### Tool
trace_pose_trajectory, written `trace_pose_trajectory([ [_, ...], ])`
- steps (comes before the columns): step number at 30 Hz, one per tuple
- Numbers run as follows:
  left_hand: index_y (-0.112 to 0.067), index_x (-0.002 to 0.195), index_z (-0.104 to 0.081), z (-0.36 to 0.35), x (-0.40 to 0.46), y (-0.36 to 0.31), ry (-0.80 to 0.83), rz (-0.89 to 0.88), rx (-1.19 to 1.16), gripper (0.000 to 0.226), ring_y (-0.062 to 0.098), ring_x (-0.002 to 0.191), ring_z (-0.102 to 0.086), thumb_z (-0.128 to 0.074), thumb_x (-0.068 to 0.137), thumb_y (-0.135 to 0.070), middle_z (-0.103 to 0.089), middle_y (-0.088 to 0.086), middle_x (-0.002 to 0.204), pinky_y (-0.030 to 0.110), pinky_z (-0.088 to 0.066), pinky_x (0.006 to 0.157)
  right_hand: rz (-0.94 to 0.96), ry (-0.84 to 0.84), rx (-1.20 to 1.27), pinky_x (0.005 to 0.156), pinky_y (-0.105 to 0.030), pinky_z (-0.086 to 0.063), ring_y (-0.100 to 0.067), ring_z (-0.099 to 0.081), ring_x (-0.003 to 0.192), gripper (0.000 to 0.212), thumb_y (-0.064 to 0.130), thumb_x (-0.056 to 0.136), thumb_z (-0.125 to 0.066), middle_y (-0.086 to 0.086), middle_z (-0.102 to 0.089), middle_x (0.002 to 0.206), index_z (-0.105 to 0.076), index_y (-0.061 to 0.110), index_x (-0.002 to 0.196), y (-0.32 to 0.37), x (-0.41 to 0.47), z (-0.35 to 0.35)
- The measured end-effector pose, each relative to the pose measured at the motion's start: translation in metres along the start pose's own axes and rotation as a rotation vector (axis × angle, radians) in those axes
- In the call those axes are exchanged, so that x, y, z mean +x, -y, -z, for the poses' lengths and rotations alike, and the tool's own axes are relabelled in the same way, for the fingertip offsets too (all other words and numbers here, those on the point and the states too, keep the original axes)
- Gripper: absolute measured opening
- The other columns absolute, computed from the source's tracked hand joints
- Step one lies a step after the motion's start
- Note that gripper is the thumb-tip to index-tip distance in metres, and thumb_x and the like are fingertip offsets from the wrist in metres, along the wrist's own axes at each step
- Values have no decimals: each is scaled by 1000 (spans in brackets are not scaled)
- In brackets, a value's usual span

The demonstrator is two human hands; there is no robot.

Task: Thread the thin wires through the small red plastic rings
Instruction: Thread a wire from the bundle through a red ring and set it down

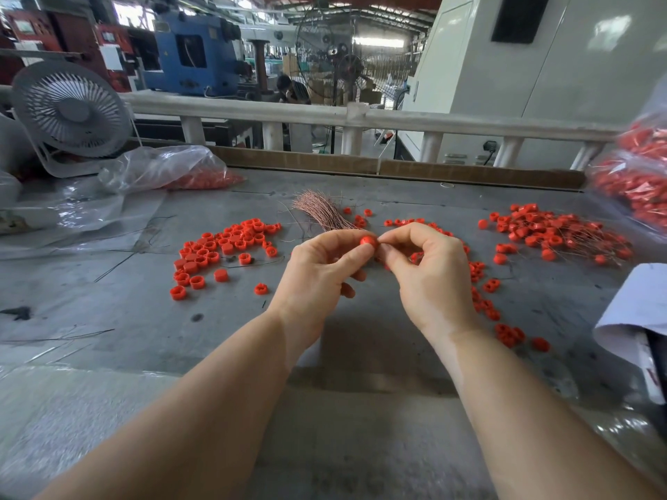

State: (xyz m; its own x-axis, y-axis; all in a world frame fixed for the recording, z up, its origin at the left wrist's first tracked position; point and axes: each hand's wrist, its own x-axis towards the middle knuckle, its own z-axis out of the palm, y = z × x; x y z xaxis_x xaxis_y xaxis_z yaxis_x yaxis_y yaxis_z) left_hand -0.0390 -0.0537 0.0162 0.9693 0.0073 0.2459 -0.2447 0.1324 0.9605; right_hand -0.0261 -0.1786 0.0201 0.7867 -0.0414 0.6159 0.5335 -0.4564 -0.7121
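Our two bare forearms reach in from the bottom edge and meet over the middle of the grey surface [144, 319]. Our left hand [317, 279] has its grip curled round one small red plastic ring [369, 241], pinched between thumb and forefinger at the fingertips. Our right hand [429, 272] sits just beside it, thumb and forefinger pinched narrow right against the ring; whatever wire they hold is too thin for us to make out. Both hands hang a little above the surface rather than resting on it.

Behind the hands lies a bundle of thin copper-coloured wires [319, 212], fanned out at its far end and running toward our left hand. To our left sits a loose pile of red rings [223, 247], some open side up, some flat side up. To our right, well apart from that pile, is a heap of rings with wires [548, 232] already through them, the thin strands trailing off toward the right. More rings lie scattered under and beside our right wrist.

At the far left of the surface a clear plastic bag of red parts [169, 171] lies slumped, with a white desk fan [70, 113] behind it. Another bag of red parts [635, 182] stands at the right edge.
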Motion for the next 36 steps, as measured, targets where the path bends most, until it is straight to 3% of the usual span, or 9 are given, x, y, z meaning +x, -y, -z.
trace_pose_trajectory([
  [8,-19,88,-69,0,-2,-1,-53,-109,86,12,0,54,-51,-65,84,-10,-64,-13,60,15,-40,45,-19,66,42,61,-4,-39,9,-55,63,12,12,81,-71,17,-61,69,-66,23,77,-2,1,0],
  [14,-21,87,-68,-2,-2,-2,-81,-144,111,13,0,61,-57,-62,86,-10,-67,-13,66,18,-46,47,-96,62,169,66,-9,-44,1,-58,69,12,8,84,-66,8,-65,75,-65,20,81,1,1,1],
  [17,-19,89,-68,-3,-3,-3,-65,-143,108,15,3,62,-59,-61,86,-6,-68,-6,70,19,-49,49,-133,93,295,71,-12,-46,-2,-59,75,12,9,86,-62,5,-66,82,-66,19,91,5,1,2],
  [22,-17,97,-68,-4,-3,-3,-39,-164,119,20,7,65,-58,-58,88,-2,-69,11,82,18,-50,53,-110,186,296,72,-9,-45,1,-62,77,17,9,86,-63,0,-68,87,-67,14,102,5,-1,-1],
  [29,-21,92,-68,-3,-2,-1,-23,-93,14,22,6,65,-59,-54,91,-4,-68,-1,76,18,-48,55,-122,192,352,85,-18,-48,-6,-64,95,22,7,91,-56,4,-70,98,-67,26,97,-3,1,-1],
  [36,-18,90,-70,-3,-1,0,-3,-64,-10,16,6,65,-59,-58,88,-7,-69,0,74,17,-49,60,-98,191,374,71,-13,-46,-3,-64,78,23,1,88,-58,0,-69,85,-67,22,90,-2,1,-2],
])
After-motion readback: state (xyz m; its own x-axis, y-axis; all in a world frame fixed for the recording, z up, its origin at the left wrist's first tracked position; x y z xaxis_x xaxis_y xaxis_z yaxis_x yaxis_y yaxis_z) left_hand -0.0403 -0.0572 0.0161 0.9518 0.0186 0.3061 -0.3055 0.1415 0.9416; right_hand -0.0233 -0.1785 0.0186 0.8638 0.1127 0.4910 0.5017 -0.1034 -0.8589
